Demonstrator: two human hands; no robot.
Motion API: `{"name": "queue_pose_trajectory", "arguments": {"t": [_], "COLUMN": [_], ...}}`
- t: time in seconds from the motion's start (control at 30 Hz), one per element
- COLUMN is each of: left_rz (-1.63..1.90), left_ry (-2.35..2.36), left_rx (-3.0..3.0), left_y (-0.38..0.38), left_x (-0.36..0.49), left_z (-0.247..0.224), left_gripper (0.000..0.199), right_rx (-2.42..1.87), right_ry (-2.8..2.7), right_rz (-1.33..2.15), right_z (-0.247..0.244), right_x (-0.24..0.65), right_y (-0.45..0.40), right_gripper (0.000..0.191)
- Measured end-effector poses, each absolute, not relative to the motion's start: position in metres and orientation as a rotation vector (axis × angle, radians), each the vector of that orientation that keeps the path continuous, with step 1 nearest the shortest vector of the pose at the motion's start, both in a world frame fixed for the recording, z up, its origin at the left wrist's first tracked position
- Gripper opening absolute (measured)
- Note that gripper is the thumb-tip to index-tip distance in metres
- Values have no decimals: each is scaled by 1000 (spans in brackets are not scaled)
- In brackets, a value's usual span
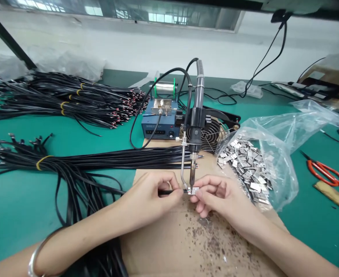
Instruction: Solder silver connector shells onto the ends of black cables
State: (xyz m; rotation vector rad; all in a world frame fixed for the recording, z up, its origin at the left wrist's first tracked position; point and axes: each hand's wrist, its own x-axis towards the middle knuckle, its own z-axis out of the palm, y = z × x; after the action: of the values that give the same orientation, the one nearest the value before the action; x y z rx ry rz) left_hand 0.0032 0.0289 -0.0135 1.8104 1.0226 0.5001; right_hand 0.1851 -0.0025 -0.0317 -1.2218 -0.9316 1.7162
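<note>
Left hand (pixel 152 198) pinches the cable (pixel 164 192), pointing it right — straight at the plate (pixel 195 190) the right hand (pixel 219 194) grips — beneath the iron (pixel 196 123).

Pretty bright, even light, with white patches in the window (pixel 169 18) up top and a washed-out wall (pixel 175 48) below it. Shiny glints on the clear bag (pixel 286 175) at right, soft shadows. Lettering on the blue box (pixel 163 134) is mushy, the small metal plate (pixel 194 190) mid-frame looks soft too, wide-angle stretch skews the edges
</note>
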Motion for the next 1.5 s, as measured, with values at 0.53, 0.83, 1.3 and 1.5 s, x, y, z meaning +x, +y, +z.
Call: {"name": "queue_pose_trajectory", "arguments": {"t": [0.53, 0.83, 1.3, 1.5], "left_rz": [498, 480, 554, 569], "left_ry": [1112, 1112, 1062, 1110], "left_rx": [1865, 2018, 2000, 2010], "left_y": [25, 24, 23, 22], "left_x": [3, 2, 1, 3], "left_z": [-8, 1, 0, 1], "left_gripper": [15, 17, 17, 18], "right_rx": [-1222, -1243, -1136, -1158], "right_ry": [-901, -920, -884, -910], "right_rz": [1729, 1719, 1762, 1755], "right_z": [-27, -24, -23, -23], "right_x": [188, 188, 191, 190], "right_y": [-4, -5, -8, -7], "right_gripper": [18, 13, 15, 15]}}
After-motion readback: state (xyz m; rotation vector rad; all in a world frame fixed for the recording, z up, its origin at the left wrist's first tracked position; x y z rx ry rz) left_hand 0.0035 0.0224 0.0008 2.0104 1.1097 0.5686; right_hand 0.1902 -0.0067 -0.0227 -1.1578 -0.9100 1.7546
